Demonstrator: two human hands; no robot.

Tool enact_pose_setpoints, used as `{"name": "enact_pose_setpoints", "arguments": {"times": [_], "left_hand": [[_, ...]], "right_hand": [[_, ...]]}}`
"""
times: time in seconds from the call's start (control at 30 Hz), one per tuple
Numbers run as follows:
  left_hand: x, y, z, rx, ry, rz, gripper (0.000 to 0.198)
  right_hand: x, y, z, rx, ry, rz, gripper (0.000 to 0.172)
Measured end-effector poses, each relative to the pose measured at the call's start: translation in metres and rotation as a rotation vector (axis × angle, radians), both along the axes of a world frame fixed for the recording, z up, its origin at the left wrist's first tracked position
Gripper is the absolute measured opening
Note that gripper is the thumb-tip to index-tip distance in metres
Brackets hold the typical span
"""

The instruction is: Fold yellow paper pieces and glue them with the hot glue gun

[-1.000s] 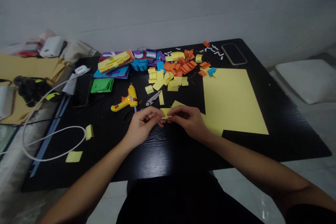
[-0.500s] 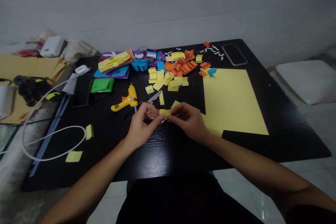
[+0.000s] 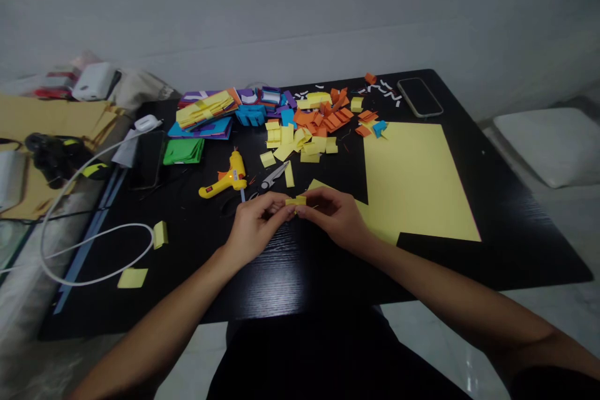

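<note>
Between my two hands is a small folded piece of yellow paper (image 3: 295, 201), pinched at both ends just above the black table. My left hand (image 3: 257, 223) grips its left end with thumb and fingers. My right hand (image 3: 335, 215) pinches the right end, and a thin strand sticks out by its fingers. Scissors (image 3: 274, 176) lie just beyond my left hand, their handles partly in shadow. Left of them rests a yellow glue gun (image 3: 225, 177). A narrow yellow paper strip (image 3: 289, 174) lies right of the scissors' blades.
Farther back is a pile of folded yellow paper pieces (image 3: 300, 142) beside orange ones (image 3: 323, 117). A large yellow sheet (image 3: 417, 181) covers the right side. A phone (image 3: 420, 97) lies at the back right. A white cable (image 3: 96, 283) loops over the left edge near green paper (image 3: 184, 151).
My fingers have shifted slightly around the yellow paper piece, and my left fingers sit a little lower, showing more of the scissors. The things on the table have stayed put.
</note>
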State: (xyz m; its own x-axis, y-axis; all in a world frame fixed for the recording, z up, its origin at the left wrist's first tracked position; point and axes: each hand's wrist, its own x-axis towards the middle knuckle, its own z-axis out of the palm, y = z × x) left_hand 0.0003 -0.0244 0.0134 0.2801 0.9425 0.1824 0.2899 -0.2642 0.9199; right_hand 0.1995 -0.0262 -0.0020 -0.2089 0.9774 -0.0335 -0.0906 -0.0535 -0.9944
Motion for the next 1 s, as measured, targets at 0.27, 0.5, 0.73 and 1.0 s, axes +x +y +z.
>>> {"name": "enact_pose_setpoints", "arguments": {"times": [0.27,0.5,0.73,1.0], "left_hand": [[0.003,-0.0002,0.0011,-0.067,-0.06,-0.04,0.017],[0.0025,0.003,0.0009,-0.217,-0.164,-0.044,0.022],[-0.0008,0.0045,0.0014,-0.122,-0.044,-0.02,0.014],[-0.0028,0.0049,0.004,0.097,0.061,0.027,0.01]], "right_hand": [[0.0022,0.0014,-0.0006,0.041,-0.011,0.03,0.022],[0.0018,0.0017,-0.001,0.025,-0.023,0.003,0.027],[0.0019,0.0024,-0.0026,0.01,0.014,0.004,0.021],[0.003,0.0034,0.0015,0.122,-0.076,-0.071,0.017]]}}
